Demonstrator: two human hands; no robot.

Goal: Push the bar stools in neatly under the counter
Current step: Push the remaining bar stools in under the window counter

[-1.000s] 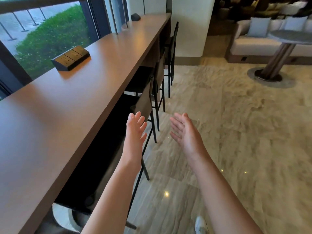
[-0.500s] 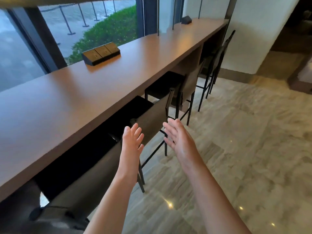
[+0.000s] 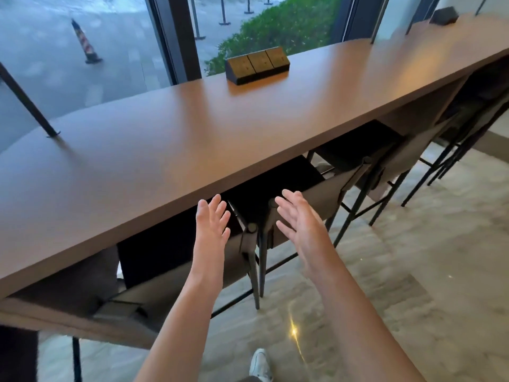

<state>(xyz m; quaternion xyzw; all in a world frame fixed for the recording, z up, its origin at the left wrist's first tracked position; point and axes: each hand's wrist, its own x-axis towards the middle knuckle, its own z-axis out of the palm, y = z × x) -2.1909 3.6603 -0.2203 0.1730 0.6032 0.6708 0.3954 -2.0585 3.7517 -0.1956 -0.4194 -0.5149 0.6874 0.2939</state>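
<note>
A long brown counter point(image 3: 192, 139) runs along the window. Several dark bar stools with grey backrests stand tucked under its near edge. My left hand point(image 3: 210, 227) is open, fingers apart, hovering over the backrest of the near stool point(image 3: 165, 288). My right hand point(image 3: 300, 221) is open too, palm turned left, just in front of the backrest of the middle stool point(image 3: 322, 199). Neither hand holds anything; whether they touch the backrests is unclear. A third stool point(image 3: 405, 158) stands further right, and more stools point(image 3: 468, 117) sit beyond it.
A wooden socket block point(image 3: 257, 64) sits on the counter near the window; a second black block point(image 3: 444, 15) lies at the far right end. A thin black post point(image 3: 30, 108) rises from the counter at left. Pale marble floor point(image 3: 413, 271) spreads to the right. My white shoe point(image 3: 259, 365) is below.
My view has swung left to face the counter squarely. Both open hands have moved closer to the stool backrests at the counter's edge.
</note>
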